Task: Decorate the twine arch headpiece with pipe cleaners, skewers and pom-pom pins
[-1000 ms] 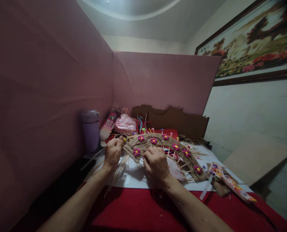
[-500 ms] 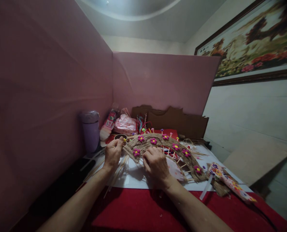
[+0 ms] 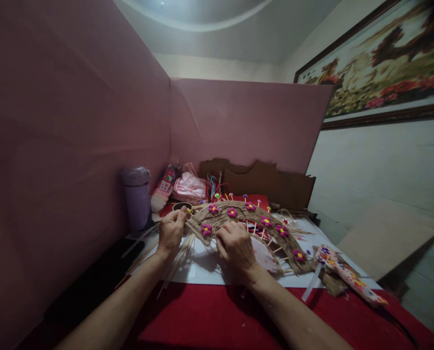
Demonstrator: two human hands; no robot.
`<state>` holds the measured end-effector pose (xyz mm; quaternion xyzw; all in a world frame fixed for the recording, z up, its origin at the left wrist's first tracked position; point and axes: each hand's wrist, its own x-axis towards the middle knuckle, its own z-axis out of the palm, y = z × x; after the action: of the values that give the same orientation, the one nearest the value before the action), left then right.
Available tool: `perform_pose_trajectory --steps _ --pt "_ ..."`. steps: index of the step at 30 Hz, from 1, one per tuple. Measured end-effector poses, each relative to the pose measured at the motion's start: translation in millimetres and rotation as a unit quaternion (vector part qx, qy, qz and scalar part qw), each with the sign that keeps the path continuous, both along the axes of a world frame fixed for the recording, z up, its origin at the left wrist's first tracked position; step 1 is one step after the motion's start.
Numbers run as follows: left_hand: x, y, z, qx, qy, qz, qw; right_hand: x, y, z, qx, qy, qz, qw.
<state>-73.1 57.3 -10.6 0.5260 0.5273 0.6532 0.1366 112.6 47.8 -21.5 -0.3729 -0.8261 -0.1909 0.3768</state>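
A curved arch wrapped in brown twine (image 3: 246,216), dotted with pink and yellow flowers, lies on a white sheet (image 3: 206,267) over a red cloth. My left hand (image 3: 170,231) pinches the arch's left end, fingers closed on it. My right hand (image 3: 236,245) rests on the arch's inner edge near the middle, fingers curled onto the twine. Thin wooden sticks (image 3: 176,262) fan out beneath my left hand.
A lilac lidded tumbler (image 3: 137,197) stands at the left by the pink partition. A pink pouch (image 3: 190,187), coloured cords and brown cardboard (image 3: 271,184) sit at the back. A flower-patterned strip (image 3: 346,274) lies at the right. A framed picture hangs on the right wall.
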Motion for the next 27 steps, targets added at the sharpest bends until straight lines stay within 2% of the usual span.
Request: perform_pose_trajectory --steps 6,27 --pt "1.3 -0.3 0.9 -0.002 -0.026 -0.004 1.0 0.4 0.5 -0.4 0.001 -0.001 -0.001 1.0" --pt "-1.5 2.9 -1.8 0.001 -0.007 0.015 1.0 0.5 1.2 -0.6 -0.003 0.002 0.009 1.0"
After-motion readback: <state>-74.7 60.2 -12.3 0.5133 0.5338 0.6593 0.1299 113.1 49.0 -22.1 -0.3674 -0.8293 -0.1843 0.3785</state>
